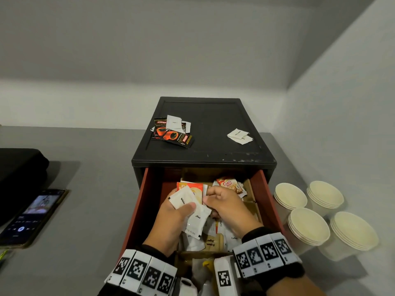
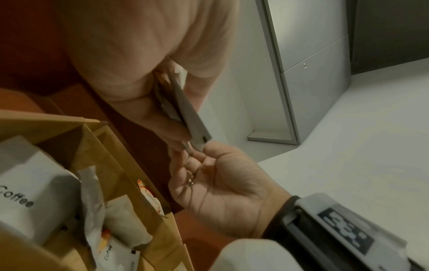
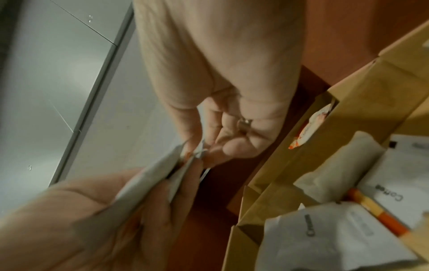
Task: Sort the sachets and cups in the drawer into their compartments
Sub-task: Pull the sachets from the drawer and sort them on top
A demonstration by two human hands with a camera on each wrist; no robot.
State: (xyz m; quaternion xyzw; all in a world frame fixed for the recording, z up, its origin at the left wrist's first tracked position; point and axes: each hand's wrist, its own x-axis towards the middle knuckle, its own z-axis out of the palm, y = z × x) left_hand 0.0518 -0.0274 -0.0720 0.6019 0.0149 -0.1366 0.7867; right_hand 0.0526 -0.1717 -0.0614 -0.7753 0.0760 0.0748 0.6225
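1. Holding a fanned bunch of flat white paper sachets (image 1: 189, 207), the left hand (image 1: 171, 221) has its thumb pressed across the top one, fingers curled beneath – it sits at 6 o'clock of the open red drawer (image 1: 136, 208).
2. The right hand (image 1: 228, 207), just at 3 o'clock of the left, pinches the bunch's edge between thumb and fingertips, the other fingers loosely curled.
3. Under both hands lie more matte white sachets, a glossy orange one and a creamer packet (image 1: 229, 184), among brown cardboard dividers (image 1: 252, 201).
4. The drawer slides out of a black plastic box (image 1: 205, 133) with a scuffed, rimmed lid; on it, glossy black coffee packets (image 1: 171, 133) at 10 o'clock and two white sachets (image 1: 240, 136) at 2 o'clock.
5. Four stacks of cream paper cups (image 1: 307, 225) lie at 3 o'clock of the drawer – outside it – on a smooth grey table (image 1: 89, 189).
6. A lit phone (image 1: 32, 216) lies at 9 o'clock; plain pale walls meet in a corner behind.
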